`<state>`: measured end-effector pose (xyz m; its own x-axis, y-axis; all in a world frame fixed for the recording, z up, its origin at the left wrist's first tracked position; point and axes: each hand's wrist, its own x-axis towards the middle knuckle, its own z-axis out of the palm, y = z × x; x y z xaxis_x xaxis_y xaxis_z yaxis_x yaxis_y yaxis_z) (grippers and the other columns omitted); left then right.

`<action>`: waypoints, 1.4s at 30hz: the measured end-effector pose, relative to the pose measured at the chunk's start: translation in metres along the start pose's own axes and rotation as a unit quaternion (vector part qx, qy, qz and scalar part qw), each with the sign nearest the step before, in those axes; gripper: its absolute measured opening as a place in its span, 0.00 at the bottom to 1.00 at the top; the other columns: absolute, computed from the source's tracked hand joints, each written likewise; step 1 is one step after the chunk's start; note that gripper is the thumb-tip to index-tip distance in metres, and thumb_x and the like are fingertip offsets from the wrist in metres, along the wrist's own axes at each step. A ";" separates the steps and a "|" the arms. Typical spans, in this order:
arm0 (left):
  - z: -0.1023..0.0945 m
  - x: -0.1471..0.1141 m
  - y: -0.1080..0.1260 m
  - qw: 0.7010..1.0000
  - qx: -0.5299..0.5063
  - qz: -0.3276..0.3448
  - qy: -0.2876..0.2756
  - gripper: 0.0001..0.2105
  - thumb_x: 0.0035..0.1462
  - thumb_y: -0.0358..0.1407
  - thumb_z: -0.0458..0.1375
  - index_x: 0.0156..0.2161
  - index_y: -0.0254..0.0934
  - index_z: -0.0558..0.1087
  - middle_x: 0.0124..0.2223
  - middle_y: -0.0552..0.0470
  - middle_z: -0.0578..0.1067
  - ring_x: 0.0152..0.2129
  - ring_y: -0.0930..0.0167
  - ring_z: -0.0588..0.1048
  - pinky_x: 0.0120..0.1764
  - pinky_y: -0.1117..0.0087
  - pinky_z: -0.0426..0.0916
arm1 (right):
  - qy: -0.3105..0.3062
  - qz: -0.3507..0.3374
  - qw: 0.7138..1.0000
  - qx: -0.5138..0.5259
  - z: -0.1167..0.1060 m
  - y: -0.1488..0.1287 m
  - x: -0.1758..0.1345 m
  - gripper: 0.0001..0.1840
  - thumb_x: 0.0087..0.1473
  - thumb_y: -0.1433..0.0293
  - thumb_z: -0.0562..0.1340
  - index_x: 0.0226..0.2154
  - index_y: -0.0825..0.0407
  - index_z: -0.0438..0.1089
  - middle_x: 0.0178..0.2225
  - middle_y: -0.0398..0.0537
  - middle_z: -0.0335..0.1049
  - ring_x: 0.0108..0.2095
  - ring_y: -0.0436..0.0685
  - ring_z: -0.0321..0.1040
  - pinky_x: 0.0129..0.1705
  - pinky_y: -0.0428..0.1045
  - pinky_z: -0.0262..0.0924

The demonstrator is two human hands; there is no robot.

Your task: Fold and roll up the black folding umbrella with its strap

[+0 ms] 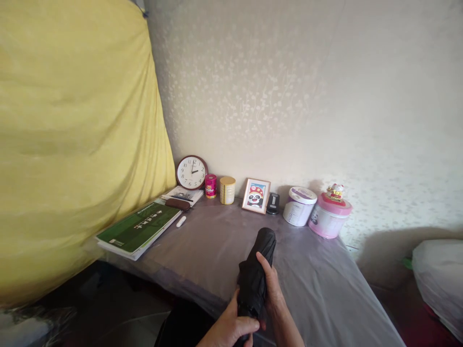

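Head view, two hands (234, 324) (272, 284), one umbrella (253, 282)

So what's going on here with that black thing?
A person is holding a folded black compact umbrella at the near side of a gray-covered table. The left grip is around its lower end, and the right grip is higher up along its side. Farther back stand a round analog clock, a framed panda picture and a lucky cat figurine on a pink tub.
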<state>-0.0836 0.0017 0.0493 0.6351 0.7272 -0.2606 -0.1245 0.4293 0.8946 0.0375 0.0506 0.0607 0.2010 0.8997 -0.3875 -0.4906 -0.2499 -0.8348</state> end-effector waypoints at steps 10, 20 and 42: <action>-0.001 0.014 -0.031 0.930 0.268 0.025 0.251 0.36 0.44 0.26 0.54 0.59 0.36 0.46 0.41 0.49 0.73 0.32 0.71 0.74 0.36 0.72 0.66 | 0.022 -0.087 0.992 -0.092 -0.005 0.009 0.016 0.31 0.35 0.54 0.68 0.39 0.56 0.66 0.25 0.44 0.72 0.27 0.58 0.71 0.29 0.49 0.66; 0.010 -0.005 0.000 0.917 0.339 -0.014 0.211 0.39 0.47 0.26 0.50 0.62 0.39 0.37 0.43 0.44 0.73 0.32 0.67 0.75 0.37 0.66 0.69 | 0.031 -0.085 0.995 -0.032 -0.008 0.018 0.016 0.31 0.37 0.54 0.67 0.41 0.56 0.67 0.25 0.43 0.71 0.28 0.57 0.70 0.31 0.49 0.66; 0.014 0.005 -0.006 0.858 0.461 0.035 0.223 0.44 0.44 0.22 0.51 0.62 0.40 0.33 0.58 0.39 0.59 0.44 0.64 0.72 0.45 0.66 0.65 | 0.044 -0.088 0.995 -0.036 -0.020 0.020 0.016 0.32 0.35 0.55 0.68 0.41 0.56 0.67 0.30 0.47 0.74 0.34 0.60 0.71 0.35 0.50 0.66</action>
<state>-0.0688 -0.0048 0.0473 0.2700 0.9548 -0.1242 0.6373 -0.0805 0.7664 0.0476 0.0526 0.0303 0.3538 0.8973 -0.2641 -0.3800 -0.1201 -0.9172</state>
